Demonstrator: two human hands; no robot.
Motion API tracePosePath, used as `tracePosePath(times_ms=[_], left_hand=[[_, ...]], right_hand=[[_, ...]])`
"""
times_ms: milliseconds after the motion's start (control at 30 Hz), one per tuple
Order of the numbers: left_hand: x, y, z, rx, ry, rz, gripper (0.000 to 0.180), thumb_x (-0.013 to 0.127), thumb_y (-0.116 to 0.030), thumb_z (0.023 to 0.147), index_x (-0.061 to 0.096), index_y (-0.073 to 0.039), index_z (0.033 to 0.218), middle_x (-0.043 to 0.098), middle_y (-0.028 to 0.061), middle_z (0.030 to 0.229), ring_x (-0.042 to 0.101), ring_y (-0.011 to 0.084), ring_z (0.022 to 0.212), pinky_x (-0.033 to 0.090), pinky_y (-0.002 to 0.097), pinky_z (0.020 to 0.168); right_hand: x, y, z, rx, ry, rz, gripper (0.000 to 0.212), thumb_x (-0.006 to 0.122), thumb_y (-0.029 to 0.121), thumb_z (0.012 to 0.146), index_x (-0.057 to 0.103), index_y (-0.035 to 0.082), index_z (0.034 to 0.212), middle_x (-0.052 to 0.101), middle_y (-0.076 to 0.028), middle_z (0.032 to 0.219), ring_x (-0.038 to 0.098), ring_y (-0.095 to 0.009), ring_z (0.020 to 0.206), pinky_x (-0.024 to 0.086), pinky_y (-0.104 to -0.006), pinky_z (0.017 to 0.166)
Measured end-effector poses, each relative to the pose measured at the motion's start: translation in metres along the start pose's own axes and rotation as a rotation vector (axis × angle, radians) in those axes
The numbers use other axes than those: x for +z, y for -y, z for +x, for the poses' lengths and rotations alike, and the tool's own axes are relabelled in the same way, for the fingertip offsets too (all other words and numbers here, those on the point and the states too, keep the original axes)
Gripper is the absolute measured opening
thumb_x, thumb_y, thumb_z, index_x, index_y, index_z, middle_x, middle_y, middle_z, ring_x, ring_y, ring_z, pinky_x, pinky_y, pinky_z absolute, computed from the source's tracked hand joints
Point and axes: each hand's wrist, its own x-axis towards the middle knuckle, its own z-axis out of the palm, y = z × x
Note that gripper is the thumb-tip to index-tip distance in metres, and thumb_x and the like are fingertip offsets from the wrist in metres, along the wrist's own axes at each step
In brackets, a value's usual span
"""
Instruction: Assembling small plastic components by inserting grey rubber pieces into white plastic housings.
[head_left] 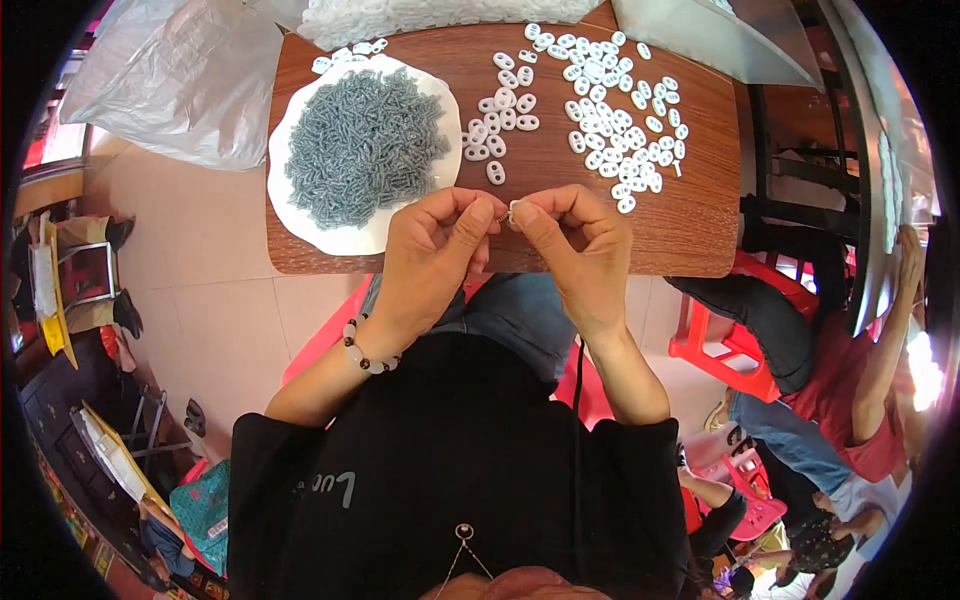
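Both hands meet over the near edge of the brown table, fingertips nearly touching. My right hand (585, 245) pinches a small white oval plastic piece (515, 212), mostly covered by thumb and finger. Thumb and forefinger of my left hand (435, 250) close on a tiny dark, thin piece at the white one's side; it looks like a small spring, but the fingers hide most of it. Left of the hands, a white scalloped plate (282, 215) carries a heap of small grey ridged metal pieces (365, 145), like springs or screws. Loose white two-holed ovals (496, 173) lie just beyond my fingertips.
Many more white two-holed ovals (620, 140) spread over the right of the table (690, 235). A clear plastic bag (190, 80) hangs at the far left. White pieces are massed along the back edge (440, 12). Red stools (725, 345) and seated people are at the right.
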Motion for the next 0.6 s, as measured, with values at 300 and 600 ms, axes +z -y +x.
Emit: tracePosePath(times_ms=[300, 600], left_hand=[[0.008, 0.003, 0.005, -0.009, -0.02, -0.093, 0.019, 0.061, -0.013, 0.09, 0.061, 0.004, 0.099, 0.062, 0.0044, 0.081, 0.057, 0.0077, 0.068, 0.049, 0.0209, 0.06], [-0.03, -0.033, 0.007, 0.496, -0.233, 0.761, 0.012, 0.067, -0.007, 0.079, 0.064, -0.004, 0.09, 0.058, 0.0045, 0.079, 0.056, 0.0147, 0.065, 0.044, 0.027, 0.055]], right_hand=[[0.004, -0.002, 0.005, -0.011, -0.001, 0.052, 0.009, 0.064, 0.007, 0.087, 0.063, -0.002, 0.089, 0.064, -0.004, 0.081, 0.057, -0.005, 0.074, 0.044, -0.0185, 0.069], [0.0, 0.004, 0.009, -0.075, 0.026, -0.03, 0.009, 0.064, 0.007, 0.087, 0.063, -0.001, 0.089, 0.064, -0.004, 0.082, 0.057, -0.007, 0.076, 0.044, -0.0207, 0.072]])
